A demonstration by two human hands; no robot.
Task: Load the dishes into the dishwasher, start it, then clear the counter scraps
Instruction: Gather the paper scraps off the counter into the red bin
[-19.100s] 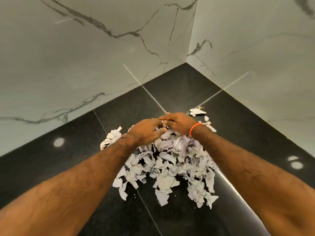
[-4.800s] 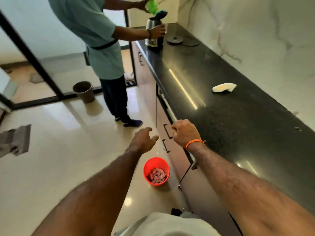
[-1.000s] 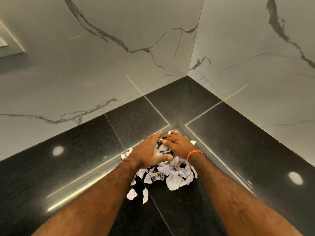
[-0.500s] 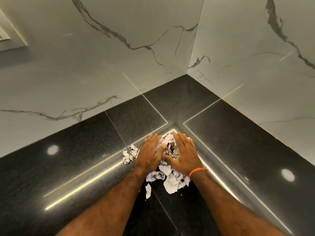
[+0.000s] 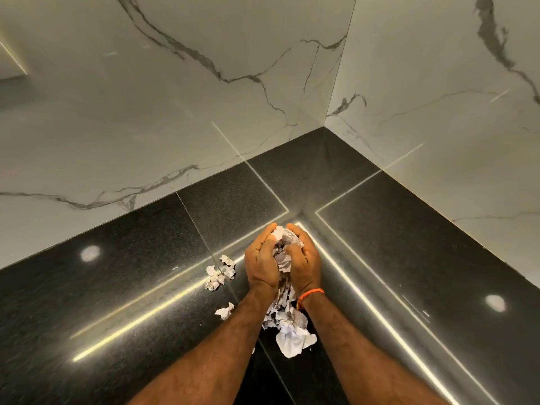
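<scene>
Near the counter (image 5: 409, 258) corner, left hand (image 5: 261, 266) and right hand (image 5: 304, 263) cup together, squeezing paper scraps (image 5: 283, 252) so none spill.

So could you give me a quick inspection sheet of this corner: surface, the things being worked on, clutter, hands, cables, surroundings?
Surface: glossy black stone counter, meeting in a corner, with bright light reflections.
Job's things: bundle of torn paper scraps squeezed between both hands; more scraps trail below the wrists.
Clutter: small cluster of loose scraps left of the hands, one stray piece nearer the camera.
Hands: left hand and right hand cupped together, fingers curled round the bundle; orange band on the right wrist.
Cables: nothing seen.
Surroundings: white marble-patterned walls with grey veins.
</scene>
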